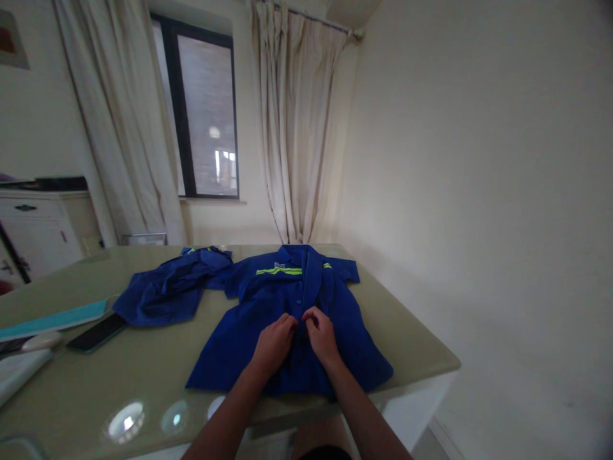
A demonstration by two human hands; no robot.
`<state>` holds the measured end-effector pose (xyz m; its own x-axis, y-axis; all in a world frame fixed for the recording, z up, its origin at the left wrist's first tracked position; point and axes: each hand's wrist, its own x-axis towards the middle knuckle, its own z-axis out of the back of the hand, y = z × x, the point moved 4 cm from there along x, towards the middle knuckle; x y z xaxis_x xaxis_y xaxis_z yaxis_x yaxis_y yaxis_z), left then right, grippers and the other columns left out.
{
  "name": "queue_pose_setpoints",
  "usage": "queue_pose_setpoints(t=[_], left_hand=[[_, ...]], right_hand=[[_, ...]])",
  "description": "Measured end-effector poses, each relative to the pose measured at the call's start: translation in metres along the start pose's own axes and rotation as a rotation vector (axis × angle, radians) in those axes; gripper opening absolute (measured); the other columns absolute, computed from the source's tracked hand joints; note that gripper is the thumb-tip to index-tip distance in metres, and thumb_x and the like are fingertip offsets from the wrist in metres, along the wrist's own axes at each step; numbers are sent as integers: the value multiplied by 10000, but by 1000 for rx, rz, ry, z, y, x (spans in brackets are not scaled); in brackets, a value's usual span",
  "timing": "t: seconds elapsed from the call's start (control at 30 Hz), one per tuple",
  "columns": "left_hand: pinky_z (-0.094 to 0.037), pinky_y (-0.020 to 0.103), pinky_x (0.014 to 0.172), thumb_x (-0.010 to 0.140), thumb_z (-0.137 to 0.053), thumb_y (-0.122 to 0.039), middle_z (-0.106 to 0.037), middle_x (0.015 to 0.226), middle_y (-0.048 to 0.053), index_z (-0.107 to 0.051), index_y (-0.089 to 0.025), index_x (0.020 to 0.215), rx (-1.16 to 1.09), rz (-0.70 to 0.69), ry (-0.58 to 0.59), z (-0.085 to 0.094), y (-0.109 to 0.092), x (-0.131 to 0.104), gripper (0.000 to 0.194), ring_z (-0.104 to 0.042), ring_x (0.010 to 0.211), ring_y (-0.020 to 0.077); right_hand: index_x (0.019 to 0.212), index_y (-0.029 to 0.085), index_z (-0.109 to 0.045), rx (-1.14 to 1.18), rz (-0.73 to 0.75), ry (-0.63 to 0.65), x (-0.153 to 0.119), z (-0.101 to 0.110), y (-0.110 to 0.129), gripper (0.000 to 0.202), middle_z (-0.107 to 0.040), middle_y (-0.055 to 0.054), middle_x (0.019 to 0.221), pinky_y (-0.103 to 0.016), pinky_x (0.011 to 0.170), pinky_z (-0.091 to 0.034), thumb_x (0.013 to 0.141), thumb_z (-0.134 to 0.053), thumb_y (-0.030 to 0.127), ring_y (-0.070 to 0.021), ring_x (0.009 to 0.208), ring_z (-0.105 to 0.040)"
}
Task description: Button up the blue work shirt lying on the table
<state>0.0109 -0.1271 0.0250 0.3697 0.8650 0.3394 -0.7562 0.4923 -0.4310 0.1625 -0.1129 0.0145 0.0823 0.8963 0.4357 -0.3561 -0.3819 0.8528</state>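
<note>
Looking down from the head camera: blue work shirt (292, 319) spread flat, front up, in the lower middle of the frame, on a pale green glass-topped table (143, 370). Collar toward the upper middle, hem toward the bottom edge, so long axis running straight away from the body, with the button placket down the centre line. Yellow-green reflective stripe (278, 271) across the chest, above the hands in the frame.

Left hand (274, 342) and right hand (322, 335) side by side on the placket, about midway down the shirt, fingertips almost meeting, each curled and pinching the fabric edge on its own side. Whether a button sits between the fingers: cannot tell, too dark and small. Both hands equally near the placket; neither leading. Unworked part of the placket lying both above the hands, toward the collar, and below, toward the hem.

Second blue garment (165, 291) crumpled to the left of the shirt, touching its sleeve. Dark phone (96, 333) at lower left, near that crumpled garment. Curtained window (205, 115) in the upper left.
</note>
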Motion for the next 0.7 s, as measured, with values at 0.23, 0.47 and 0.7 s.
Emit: queue_pose_setpoints(t=[0.23, 0.47, 0.7], left_hand=[[-478, 281, 851, 929, -460, -99, -668, 1036, 30, -598, -248, 1015, -122, 11, -93, 2, 4, 0, 221, -664, 944, 179], [-495, 307, 841, 866, -485, -73, -680, 971, 34, -583, -241, 974, -257, -20, -114, -1, 8, 2, 222, -655, 921, 189], [-466, 272, 738, 861, -584, -123, -664, 863, 17, -629, -219, 867, -206, 53, -97, -7, 15, 4, 106, -644, 798, 173]], right_hand=[[717, 213, -681, -171, -5, -67, -2, 1, 4, 213, -658, -30, 768, -290, 745, -462, 804, -492, 169, -193, 758, -639], [826, 195, -697, -177, 56, 43, -5, -8, 9, 99, -638, -36, 886, -290, 740, -492, 747, -736, 242, -194, 799, -626], [796, 206, -675, -194, 99, -10, -6, -2, 9, 118, -643, -29, 836, -296, 770, -490, 748, -623, 112, -195, 801, -627]])
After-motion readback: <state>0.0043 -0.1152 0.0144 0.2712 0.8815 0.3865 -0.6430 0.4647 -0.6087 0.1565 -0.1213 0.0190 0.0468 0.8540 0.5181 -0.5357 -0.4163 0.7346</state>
